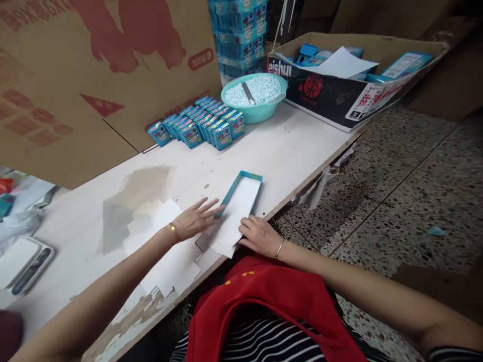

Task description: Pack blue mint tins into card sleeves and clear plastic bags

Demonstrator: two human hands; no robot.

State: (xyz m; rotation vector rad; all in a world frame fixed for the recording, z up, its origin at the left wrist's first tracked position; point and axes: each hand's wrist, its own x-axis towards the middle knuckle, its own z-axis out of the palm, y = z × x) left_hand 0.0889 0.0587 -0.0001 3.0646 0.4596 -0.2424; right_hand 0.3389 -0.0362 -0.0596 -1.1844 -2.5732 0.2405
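A long, shallow blue-edged box (260, 182) lies on the table near its front edge, with a white paper sheet (237, 201) lying in it and sticking out at the near end. My left hand (195, 218) is spread, palm down, at the box's left side, over the paper's edge. On the right side, my right hand (259, 234) has its fingers curled at the near right edge of the box and paper. Loose white sheets (162, 251) lie under and beside my left forearm.
Small blue boxes (222, 136) stand in rows at the back, beside a turquoise basin (260, 113) of white pellets with a scoop. An open carton (320, 95) stands back right. A large cardboard box (75, 125) is back left, a scale (26, 264) far left.
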